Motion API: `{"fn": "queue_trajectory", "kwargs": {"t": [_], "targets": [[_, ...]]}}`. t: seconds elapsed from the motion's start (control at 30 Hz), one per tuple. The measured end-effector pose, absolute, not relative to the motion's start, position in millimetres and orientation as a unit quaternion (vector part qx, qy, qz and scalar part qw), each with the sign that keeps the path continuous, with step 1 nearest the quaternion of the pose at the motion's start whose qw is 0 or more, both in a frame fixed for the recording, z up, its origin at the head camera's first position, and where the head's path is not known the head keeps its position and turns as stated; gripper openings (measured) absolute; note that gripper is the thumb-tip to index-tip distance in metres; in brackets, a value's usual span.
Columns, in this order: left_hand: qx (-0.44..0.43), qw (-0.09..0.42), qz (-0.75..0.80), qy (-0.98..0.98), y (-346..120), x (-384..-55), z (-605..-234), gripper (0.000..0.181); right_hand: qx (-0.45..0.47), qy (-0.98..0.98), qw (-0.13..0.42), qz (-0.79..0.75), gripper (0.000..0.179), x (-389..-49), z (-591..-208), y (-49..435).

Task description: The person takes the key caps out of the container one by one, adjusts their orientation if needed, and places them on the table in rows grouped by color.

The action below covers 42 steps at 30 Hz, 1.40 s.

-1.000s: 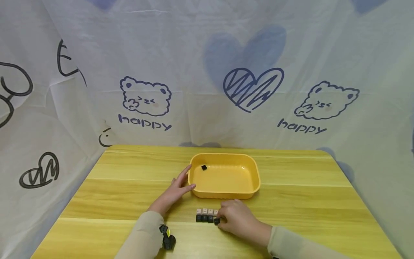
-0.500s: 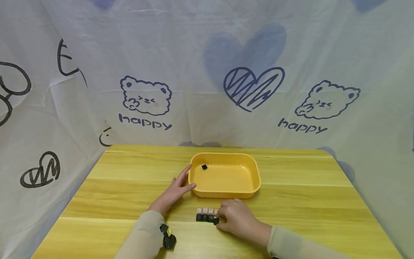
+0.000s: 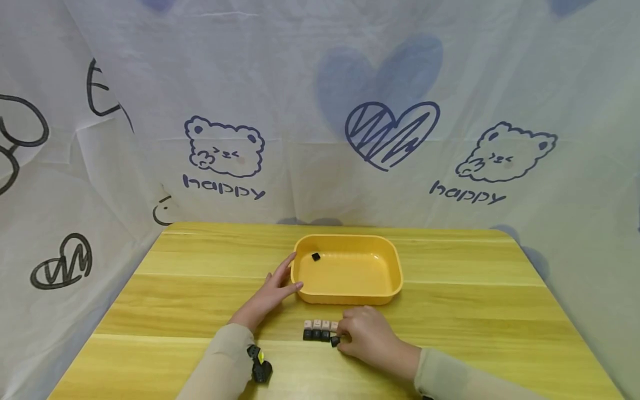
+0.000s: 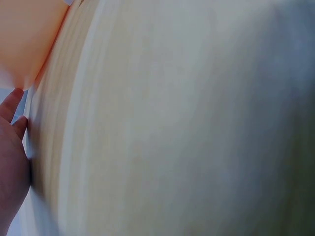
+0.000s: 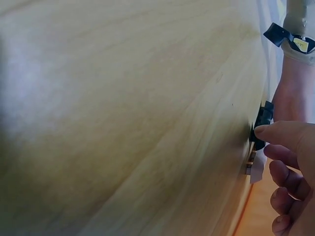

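Observation:
Two short rows of keycaps stand on the table in the head view: pale keycaps (image 3: pixel 317 324) behind, black keycaps (image 3: pixel 316 334) in front. At the right end of the black row, my right hand (image 3: pixel 367 336) pinches a black keycap (image 3: pixel 335 341) between thumb and finger, tilted and close to the tabletop. My left hand (image 3: pixel 270 291) rests against the left side of a yellow plastic tub (image 3: pixel 347 299), fingers spread and thumb at its front corner. Inside the tub, near its back left, lies one black keycap (image 3: pixel 316 256). The right wrist view shows my thumb (image 5: pixel 268 132) at the dark keycaps.
A yellow wood-grain table (image 3: pixel 465 311) carries everything. Behind it and at the left hangs a white cloth (image 3: pixel 300 111) with drawn bears and hearts. A black device (image 3: pixel 260 365) is strapped to my left wrist.
The pinched black keycap has tilted slightly between my right fingers while staying beside the row. My left hand and the tub have kept their places.

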<state>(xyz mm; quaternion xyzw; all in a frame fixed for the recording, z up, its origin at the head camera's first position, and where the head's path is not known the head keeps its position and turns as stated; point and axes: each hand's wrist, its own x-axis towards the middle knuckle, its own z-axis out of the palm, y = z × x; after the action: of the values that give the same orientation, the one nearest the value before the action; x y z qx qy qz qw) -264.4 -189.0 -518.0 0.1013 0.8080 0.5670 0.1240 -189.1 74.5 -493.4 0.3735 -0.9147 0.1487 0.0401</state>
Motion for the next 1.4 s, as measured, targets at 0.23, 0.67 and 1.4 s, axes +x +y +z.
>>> {"fn": "queue_trajectory", "kwargs": {"t": [0.23,0.67,1.4], "targets": [[0.100,0.125,0.567,0.808,-189.7,-264.5,-518.5,0.078,0.383,-0.909,0.050,0.153,0.017,-188.1,-493.4,74.1],[0.098,0.125,0.569,0.807,-189.8,-264.3,-518.8,0.078,0.373,-0.915,0.043,0.148,0.014,-190.3,-495.5,68.9],[0.099,0.125,0.566,0.809,-189.0,-263.0,-516.0,0.078,0.361,-0.919,0.039,0.152,0.016,-193.3,-497.2,65.8]]}}
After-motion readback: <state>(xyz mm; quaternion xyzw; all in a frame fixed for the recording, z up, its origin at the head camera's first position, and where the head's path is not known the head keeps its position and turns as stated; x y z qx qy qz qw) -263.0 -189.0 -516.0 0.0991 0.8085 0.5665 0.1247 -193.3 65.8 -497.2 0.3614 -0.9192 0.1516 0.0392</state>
